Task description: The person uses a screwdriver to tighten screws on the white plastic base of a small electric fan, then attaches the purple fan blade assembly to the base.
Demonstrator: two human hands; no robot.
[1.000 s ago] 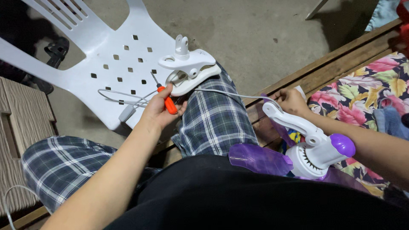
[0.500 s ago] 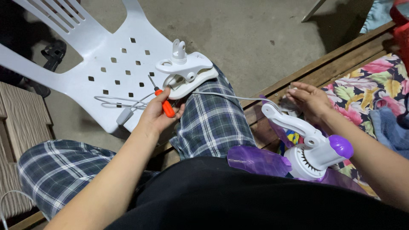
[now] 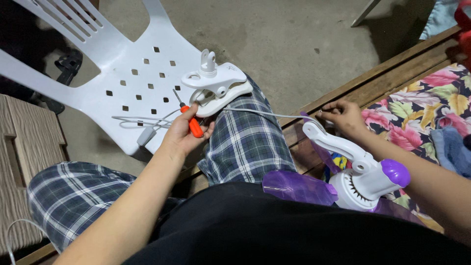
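Observation:
My left hand [image 3: 182, 131] grips a small screwdriver with an orange handle [image 3: 192, 122], its tip pointing up toward a white clip-shaped base [image 3: 216, 83] that rests on my right knee. A white cable [image 3: 267, 115] runs from that base across my leg. My right hand [image 3: 343, 117] hovers over the wooden bed edge [image 3: 387, 73], its fingertips pinched on something tiny that I cannot make out. Just below that hand lies a white and purple fan part [image 3: 365, 174] with a white arm, and beside it a translucent purple blade piece [image 3: 297, 186].
A white plastic chair [image 3: 122, 68] lies tipped on the concrete floor [image 3: 294, 39] in front of my knees. A floral cloth [image 3: 422, 108] covers the bed at right. A woven stool [image 3: 19, 147] stands at left.
My right hand lifted off the bed edge, then came back down to it with fingers pinched together. My left hand with the screwdriver stayed nearly still.

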